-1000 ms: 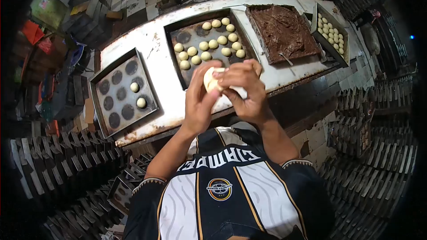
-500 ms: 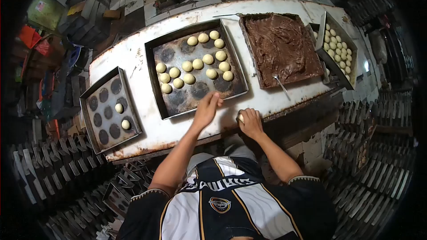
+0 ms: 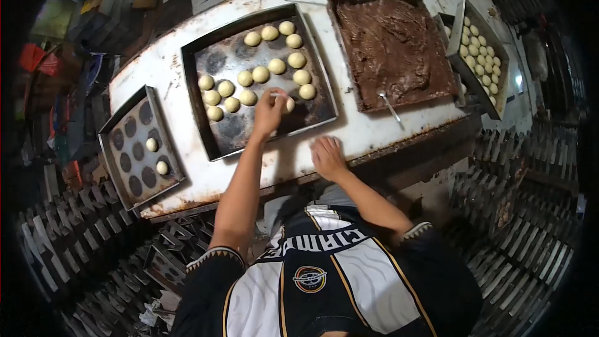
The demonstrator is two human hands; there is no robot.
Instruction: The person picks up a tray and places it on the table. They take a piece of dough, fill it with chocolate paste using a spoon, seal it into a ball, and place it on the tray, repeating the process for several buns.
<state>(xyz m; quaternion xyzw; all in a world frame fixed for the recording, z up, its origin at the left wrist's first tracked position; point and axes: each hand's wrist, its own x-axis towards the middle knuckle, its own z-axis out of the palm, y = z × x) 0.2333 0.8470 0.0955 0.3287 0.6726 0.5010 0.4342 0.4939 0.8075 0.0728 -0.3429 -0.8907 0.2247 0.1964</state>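
Observation:
My left hand point(image 3: 269, 114) reaches over the near part of the large metal tray point(image 3: 201, 131), its fingers closed at a pale dough ball point(image 3: 288, 105). Its fingers partly hide that area of the tray. Several more dough balls point(image 3: 260, 74) sit in loose rows in the same tray. My right hand point(image 3: 328, 157) rests palm down on the white tabletop point(image 3: 368, 134) near the front edge, fingers stretched and apart. What lies under its palm is hidden.
On the right, a pan of brown chocolate-like filling point(image 3: 399, 50) holds a spoon point(image 3: 392, 107). Beyond it, a tilted tin point(image 3: 460, 15) contains several dough balls. At left stands a smaller tray point(image 3: 133, 168) with two balls. Stacked metal pans point(image 3: 499, 231) crowd the floor.
My left hand has moved forward and left, over the tray, and closed at a dough ball. My right hand has flattened; the ball earlier showing at it is out of sight. The view has shifted.

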